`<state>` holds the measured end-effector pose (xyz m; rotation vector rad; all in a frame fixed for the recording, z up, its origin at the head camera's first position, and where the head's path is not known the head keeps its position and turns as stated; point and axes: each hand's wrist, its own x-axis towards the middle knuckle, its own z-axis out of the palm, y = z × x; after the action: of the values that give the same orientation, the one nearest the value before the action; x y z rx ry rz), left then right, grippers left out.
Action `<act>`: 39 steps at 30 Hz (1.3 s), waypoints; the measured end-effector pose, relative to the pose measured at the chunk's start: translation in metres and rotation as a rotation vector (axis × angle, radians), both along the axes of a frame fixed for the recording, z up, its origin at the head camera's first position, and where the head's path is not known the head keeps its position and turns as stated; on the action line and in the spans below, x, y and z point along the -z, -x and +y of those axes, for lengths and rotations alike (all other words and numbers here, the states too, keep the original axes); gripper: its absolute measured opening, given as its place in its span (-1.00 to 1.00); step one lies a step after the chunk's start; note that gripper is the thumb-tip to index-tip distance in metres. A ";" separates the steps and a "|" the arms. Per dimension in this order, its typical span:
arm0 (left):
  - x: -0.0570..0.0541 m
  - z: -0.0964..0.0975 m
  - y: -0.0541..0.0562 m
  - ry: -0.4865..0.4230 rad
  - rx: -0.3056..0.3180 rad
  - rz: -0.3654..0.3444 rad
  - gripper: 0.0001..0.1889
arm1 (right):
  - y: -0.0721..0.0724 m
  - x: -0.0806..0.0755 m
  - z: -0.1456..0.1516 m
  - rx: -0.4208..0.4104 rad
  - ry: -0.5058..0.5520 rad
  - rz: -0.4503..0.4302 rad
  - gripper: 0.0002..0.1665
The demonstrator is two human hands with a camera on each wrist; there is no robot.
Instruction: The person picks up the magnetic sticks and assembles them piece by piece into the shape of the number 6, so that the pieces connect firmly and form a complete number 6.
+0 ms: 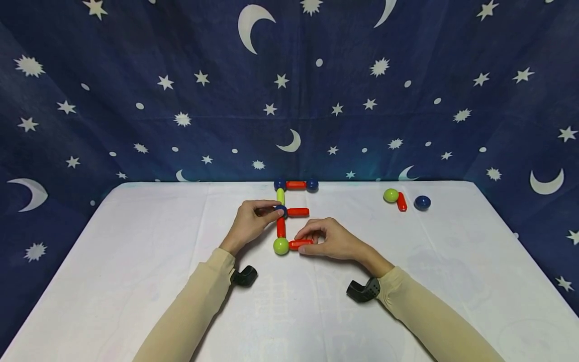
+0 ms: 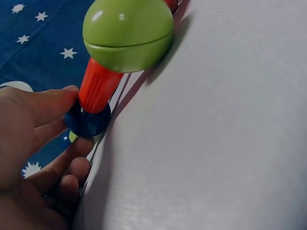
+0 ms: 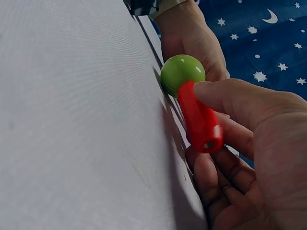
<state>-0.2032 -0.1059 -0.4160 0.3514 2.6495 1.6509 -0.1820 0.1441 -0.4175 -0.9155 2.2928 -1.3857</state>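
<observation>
Rods and balls form an E-like figure on the table. My left hand pinches the middle blue ball between thumb and fingers. From that ball a lime rod runs back to another blue ball, and a red rod runs forward to a green ball. Another red rod points right from the middle ball. Thumb and fingers of my right hand pinch the front red rod, whose far end meets the green ball; its near end shows a small hole-like spot.
At the back, a red rod joins two blue balls. Off to the right lie a loose green ball, a red rod beside it and a blue ball. A star-patterned cloth hangs behind the white table.
</observation>
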 end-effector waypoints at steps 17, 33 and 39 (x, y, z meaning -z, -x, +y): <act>0.000 0.000 -0.001 0.002 -0.012 -0.001 -0.69 | 0.003 -0.004 0.005 0.019 0.025 0.054 -0.74; 0.001 0.001 -0.002 0.001 -0.010 -0.016 -0.69 | 0.033 -0.029 0.067 0.311 0.024 0.122 -0.70; -0.001 0.001 -0.003 -0.005 -0.009 -0.017 -0.69 | 0.042 -0.030 0.094 0.469 0.001 0.149 -0.68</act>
<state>-0.2004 -0.1048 -0.4152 0.3238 2.6393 1.6557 -0.2235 0.2381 -0.3876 -0.5092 2.7432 -1.5342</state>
